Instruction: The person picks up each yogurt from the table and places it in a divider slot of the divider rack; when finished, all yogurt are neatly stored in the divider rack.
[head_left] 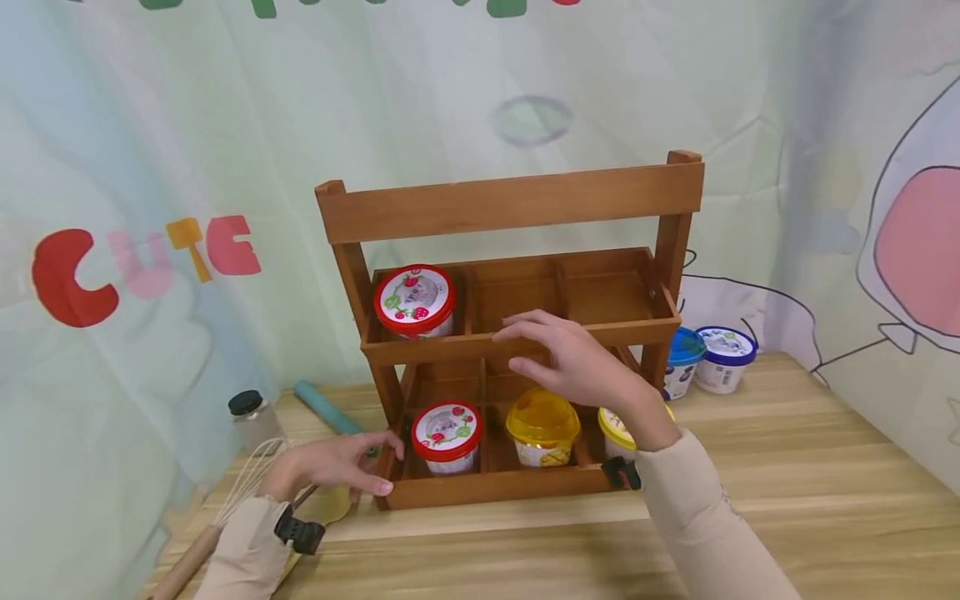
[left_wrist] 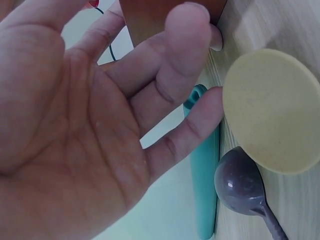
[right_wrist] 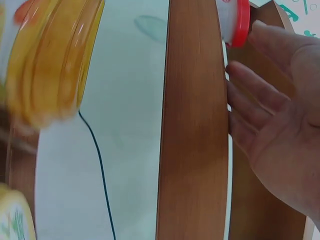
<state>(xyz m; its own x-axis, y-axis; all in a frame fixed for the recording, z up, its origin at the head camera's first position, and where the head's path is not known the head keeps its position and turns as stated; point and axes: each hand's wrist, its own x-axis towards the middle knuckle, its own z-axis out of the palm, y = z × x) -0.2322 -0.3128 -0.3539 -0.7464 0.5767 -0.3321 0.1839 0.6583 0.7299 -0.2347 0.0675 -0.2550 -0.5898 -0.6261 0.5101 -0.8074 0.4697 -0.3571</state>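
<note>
The rack stood toward the back edge of the surface. The left hand was at the rack's front left corner, its grip wide and empty; whether its fingertips met the wood, I could not tell. The right hand was at the upper shelf's front edge, its grip also wide and empty, thumb apart from the fingers.

The upper red tub sat upright at the upper shelf's left end. On the lower shelf, the lower red tub filled the left compartment, the dome tub the middle one, and the yellow tub stood toward the right end, partly hidden by the right arm.

Beyond the rack's right side, the light-blue tub and dark-blue tub stood close together near the surface's back edge. Near the surface's left edge were the jar, teal rod, whisk, yellow paddle and grey scoop.
</note>
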